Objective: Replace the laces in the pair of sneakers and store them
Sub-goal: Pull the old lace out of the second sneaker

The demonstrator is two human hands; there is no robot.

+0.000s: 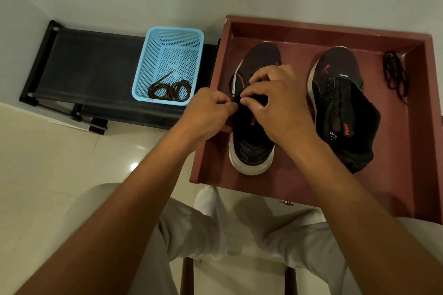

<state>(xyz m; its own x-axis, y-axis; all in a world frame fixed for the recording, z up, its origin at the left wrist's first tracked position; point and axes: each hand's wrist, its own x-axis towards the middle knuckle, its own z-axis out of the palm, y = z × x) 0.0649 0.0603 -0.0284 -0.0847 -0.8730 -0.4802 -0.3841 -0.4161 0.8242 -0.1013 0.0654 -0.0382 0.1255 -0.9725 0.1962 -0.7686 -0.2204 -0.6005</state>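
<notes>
Head view gives me everything, so I read it from the left: a black rack (pixel 91 72) stands against the wall, and on its right end sits a blue basket (pixel 167 64) with a coil of brown laces (pixel 170 90) in its near corner. Just right of that is the red tray (pixel 414 127) holding both sneakers. My left hand (pixel 206 115) is at the left edge of the left sneaker (pixel 251 151), fingers curled tight and pinching something dark at the tongue; I cannot tell whether it is lace or fabric. My right hand (pixel 278 108) lies over the same shoe's throat, fingertips bunched and pinching at the same spot, touching the left hand's. Toe points away from me, heel near me. Next, apart from it, the right sneaker (pixel 340 103) stands unlaced with its tongue flopped open. Farthest right, black laces (pixel 395 74) lie bunched in the tray's far corner.
</notes>
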